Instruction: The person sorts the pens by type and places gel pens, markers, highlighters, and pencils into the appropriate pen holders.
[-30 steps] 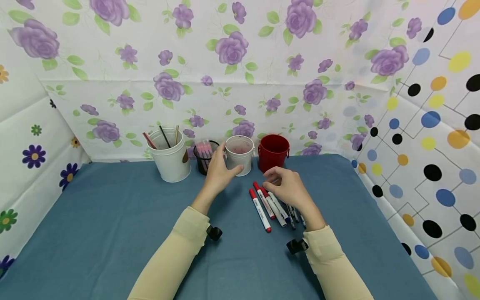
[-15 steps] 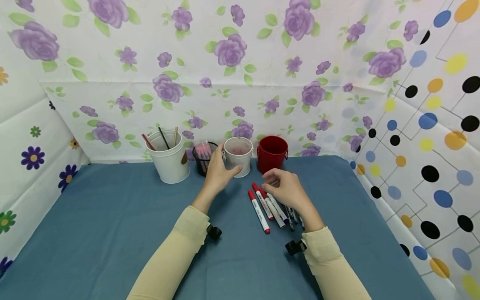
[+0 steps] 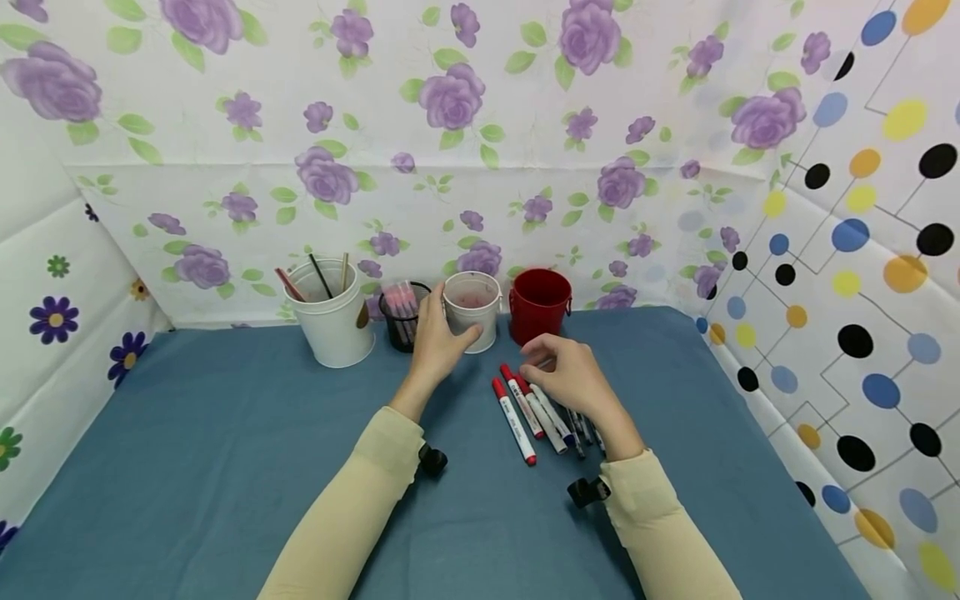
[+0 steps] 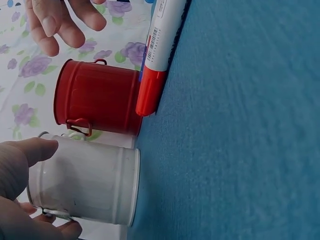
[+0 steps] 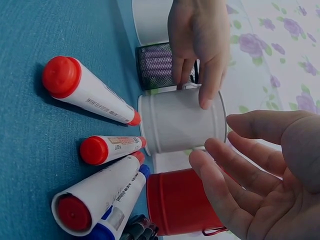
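My left hand [image 3: 437,340] grips the small white bucket [image 3: 483,325]; in the left wrist view its thumb lies by the rim and fingertips show around the far side. Just right of that bucket stands a red bucket [image 3: 540,304] with small side handles. Over the upper ends of a row of markers hovers my right hand [image 3: 573,375], fingers loosely bent, holding nothing. Red-capped white markers [image 3: 514,422] lie side by side on the cloth. Beside them is a blue-capped marker [image 5: 127,205], and several dark pens [image 3: 581,429] are partly hidden beneath the right hand.
A larger white bucket [image 3: 337,329] holding several slim sticks stands at the back left. Between it and the left hand is a black mesh cup [image 3: 399,333] with pink pens. Blue cloth [image 3: 225,467] covers the table, and patterned sheets [image 3: 525,100] hang behind and at both sides.
The head view has shifted slightly. Both hands keep their places by the white bucket and the markers.
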A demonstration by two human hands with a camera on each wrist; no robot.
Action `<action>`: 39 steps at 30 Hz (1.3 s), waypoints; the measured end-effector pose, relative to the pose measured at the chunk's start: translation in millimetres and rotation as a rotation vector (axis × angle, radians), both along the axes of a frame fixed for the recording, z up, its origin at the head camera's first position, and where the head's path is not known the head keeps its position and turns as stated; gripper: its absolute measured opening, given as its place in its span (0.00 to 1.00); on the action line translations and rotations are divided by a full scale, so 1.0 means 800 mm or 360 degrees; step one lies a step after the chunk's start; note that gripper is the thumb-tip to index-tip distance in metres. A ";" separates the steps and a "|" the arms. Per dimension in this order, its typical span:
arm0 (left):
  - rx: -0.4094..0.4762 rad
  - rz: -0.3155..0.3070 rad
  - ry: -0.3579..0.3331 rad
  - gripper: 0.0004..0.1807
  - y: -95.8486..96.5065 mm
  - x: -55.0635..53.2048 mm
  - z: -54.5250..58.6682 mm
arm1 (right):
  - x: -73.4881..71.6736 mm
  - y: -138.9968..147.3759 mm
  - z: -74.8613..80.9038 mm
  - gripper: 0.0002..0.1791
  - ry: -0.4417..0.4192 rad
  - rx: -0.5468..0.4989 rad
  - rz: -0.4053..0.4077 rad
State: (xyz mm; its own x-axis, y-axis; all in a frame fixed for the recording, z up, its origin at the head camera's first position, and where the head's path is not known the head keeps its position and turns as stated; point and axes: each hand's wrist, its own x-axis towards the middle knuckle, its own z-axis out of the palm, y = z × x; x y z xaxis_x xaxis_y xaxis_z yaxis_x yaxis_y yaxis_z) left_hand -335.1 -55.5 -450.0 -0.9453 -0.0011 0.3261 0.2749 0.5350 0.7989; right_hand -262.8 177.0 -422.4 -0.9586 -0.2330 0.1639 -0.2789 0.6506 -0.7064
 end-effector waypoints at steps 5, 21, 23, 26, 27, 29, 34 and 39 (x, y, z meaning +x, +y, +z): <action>-0.0019 0.0020 -0.0015 0.55 0.003 -0.004 -0.004 | 0.000 -0.001 0.001 0.12 -0.0003 0.0005 0.0019; -0.0068 0.0076 0.0036 0.55 0.009 -0.011 -0.009 | -0.001 -0.001 0.001 0.12 -0.0009 0.0007 0.0017; -0.0058 0.0073 0.0027 0.55 0.009 -0.012 -0.008 | -0.001 -0.001 0.001 0.12 -0.0017 0.0007 0.0013; -0.0043 0.0072 0.0016 0.55 0.009 -0.013 -0.008 | -0.001 -0.001 0.000 0.12 -0.0022 0.0008 0.0012; -0.0039 0.0073 0.0016 0.54 0.009 -0.014 -0.008 | -0.001 -0.001 0.000 0.12 -0.0021 0.0009 0.0013; -0.0036 0.0075 0.0027 0.54 0.010 -0.016 -0.009 | 0.000 -0.001 0.000 0.12 -0.0016 0.0009 0.0017; -0.0046 0.0070 0.0041 0.54 0.012 -0.020 -0.011 | 0.000 0.000 0.002 0.12 -0.0009 0.0012 0.0023; -0.0025 0.0052 0.0034 0.54 0.011 -0.022 -0.012 | -0.001 0.000 0.000 0.13 -0.0024 0.0013 0.0037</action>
